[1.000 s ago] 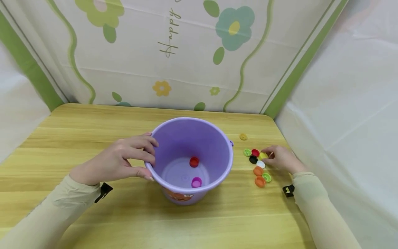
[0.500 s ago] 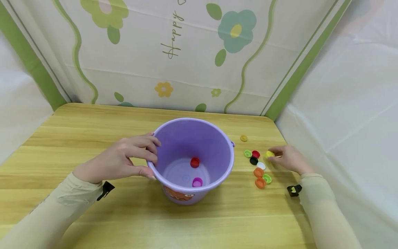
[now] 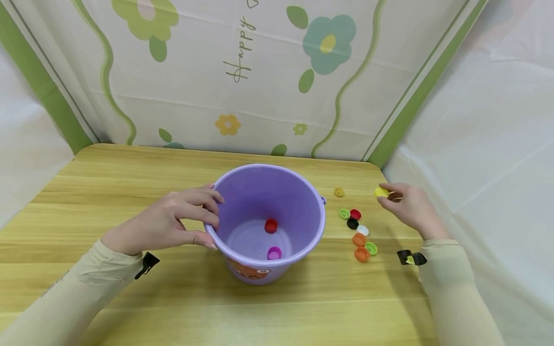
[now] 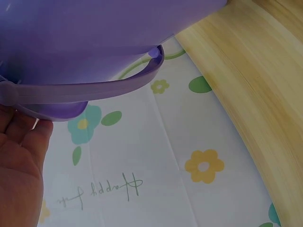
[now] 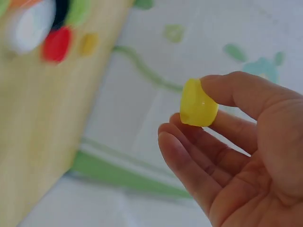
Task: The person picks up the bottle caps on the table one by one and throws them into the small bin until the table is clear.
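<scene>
A purple bucket (image 3: 259,264) stands upright on the wooden table. My left hand (image 3: 175,218) grips its left rim, with fingers over the edge and the thumb outside. The bucket's handle (image 4: 94,91) hangs down the side in the left wrist view. Inside lie a red bottle cap (image 3: 270,226) and a magenta bottle cap (image 3: 274,253). My right hand (image 3: 411,206) pinches a yellow bottle cap (image 5: 198,105) between thumb and fingertips, raised over the table's right side. Left of and nearer than that hand lie several loose caps, among them a black cap (image 3: 352,223) and a white cap (image 3: 362,230).
Orange caps (image 3: 361,254) and green caps (image 3: 344,214) lie in the group right of the bucket. A dark yellow cap (image 3: 339,192) sits apart, farther back. A flowered cloth (image 3: 259,96) hangs behind the table (image 3: 182,307), and white sheeting (image 3: 489,192) borders its right side.
My right hand has taken the yellow cap from the group, drawn it right, then lifted it up and away toward the back. My left hand and the bucket keep their places.
</scene>
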Tool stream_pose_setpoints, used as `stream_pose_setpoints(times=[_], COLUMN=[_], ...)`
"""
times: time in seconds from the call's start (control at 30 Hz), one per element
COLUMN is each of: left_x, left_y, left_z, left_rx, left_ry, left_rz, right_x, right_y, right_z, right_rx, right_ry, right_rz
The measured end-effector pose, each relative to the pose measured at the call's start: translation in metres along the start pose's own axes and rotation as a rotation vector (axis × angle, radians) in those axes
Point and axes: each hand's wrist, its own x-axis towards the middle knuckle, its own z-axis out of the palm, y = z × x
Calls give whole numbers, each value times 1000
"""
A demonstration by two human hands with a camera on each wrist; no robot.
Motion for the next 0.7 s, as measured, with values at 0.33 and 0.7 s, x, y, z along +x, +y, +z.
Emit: stream_pose_setpoints(times=[0.33,0.7], left_x=[0,0], left_y=[-1,0], left_z=[0,1], left_rx=[-3,9], left_ry=[2,7], left_rz=[-3,-5], right_x=[-7,-2], right_y=[-84,-140], right_z=[-18,-5], right_rx=[78,145], right_ry=[148,193], right_rz=[-214,-501])
